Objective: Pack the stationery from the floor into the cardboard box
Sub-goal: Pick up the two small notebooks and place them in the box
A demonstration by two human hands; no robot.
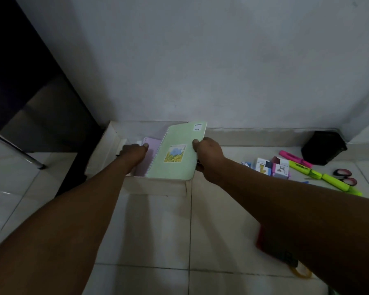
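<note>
Over box (156, 186) | right hand (209, 155) grips green notebook (177, 154) | left hand (133, 154) fingers hidden

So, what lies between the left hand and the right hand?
In the head view, the green notebook and part of the purple notebook lie between left hand and right hand.

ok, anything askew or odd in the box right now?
The green notebook sits tilted, its far corner poking above the cardboard box rim, gripped by the right hand. Left hand touches the pink notebook inside. Nothing damaged.
</note>
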